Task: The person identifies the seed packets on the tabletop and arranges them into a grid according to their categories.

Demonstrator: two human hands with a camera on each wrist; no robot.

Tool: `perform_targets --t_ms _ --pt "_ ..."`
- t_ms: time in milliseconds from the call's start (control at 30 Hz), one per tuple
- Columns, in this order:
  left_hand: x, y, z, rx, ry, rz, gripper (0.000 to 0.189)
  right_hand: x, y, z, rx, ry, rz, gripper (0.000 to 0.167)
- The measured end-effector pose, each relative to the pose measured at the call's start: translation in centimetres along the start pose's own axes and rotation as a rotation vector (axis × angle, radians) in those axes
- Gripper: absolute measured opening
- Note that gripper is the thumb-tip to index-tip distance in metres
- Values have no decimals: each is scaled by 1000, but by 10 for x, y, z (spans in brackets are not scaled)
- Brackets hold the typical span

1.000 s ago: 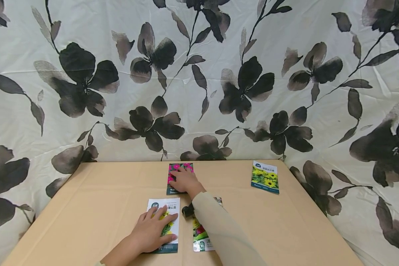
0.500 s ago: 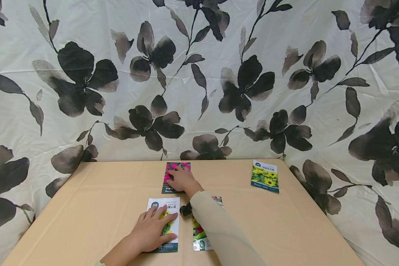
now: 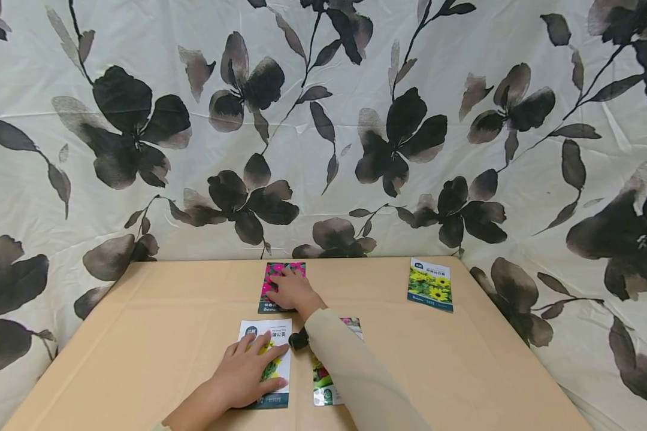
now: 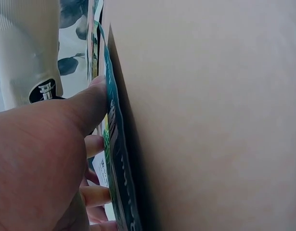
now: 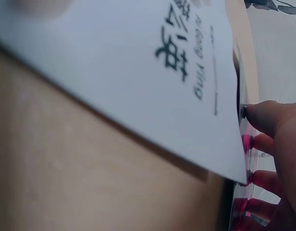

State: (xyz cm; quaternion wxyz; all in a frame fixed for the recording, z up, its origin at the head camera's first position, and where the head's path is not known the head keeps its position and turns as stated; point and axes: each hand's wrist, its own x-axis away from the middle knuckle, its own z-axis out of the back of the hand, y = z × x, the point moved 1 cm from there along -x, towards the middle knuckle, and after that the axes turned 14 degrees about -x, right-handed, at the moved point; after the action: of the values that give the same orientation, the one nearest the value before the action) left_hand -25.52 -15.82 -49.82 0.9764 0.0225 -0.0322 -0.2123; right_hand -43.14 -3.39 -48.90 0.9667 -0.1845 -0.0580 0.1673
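Note:
In the head view, my left hand (image 3: 242,376) rests with fingers spread on a white flower seed packet (image 3: 281,392). The left wrist view shows the thumb and fingertips against the face of that packet (image 4: 120,159), whose dark edge lifts slightly over the table. Farther forward, my right hand (image 3: 295,293) reaches onto a pink-flowered seed packet (image 3: 266,297) near the table's back edge. In the right wrist view its fingertips press on the pink packet (image 5: 238,206), and the white packet (image 5: 114,72) fills the near side. The hand covers much of the pink packet.
A packet with mixed flowers (image 3: 323,383) lies partly hidden under the right sleeve (image 3: 356,371). At the back right is a yellow-flowered packet (image 3: 430,284). A black wrist camera (image 3: 299,339) sits under the right wrist. Floral cloth (image 3: 323,131) hangs behind the tan table (image 3: 140,335).
My right hand has slid the pink-flowered packet a little to the left along the back of the table. The left hand has stayed on the white packet.

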Motion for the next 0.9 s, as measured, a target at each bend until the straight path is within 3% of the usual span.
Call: perform_targets --t_ms 900 --pt "1 2 5 2 -28 18 64 -5 -12 -2 14 5 10 57"
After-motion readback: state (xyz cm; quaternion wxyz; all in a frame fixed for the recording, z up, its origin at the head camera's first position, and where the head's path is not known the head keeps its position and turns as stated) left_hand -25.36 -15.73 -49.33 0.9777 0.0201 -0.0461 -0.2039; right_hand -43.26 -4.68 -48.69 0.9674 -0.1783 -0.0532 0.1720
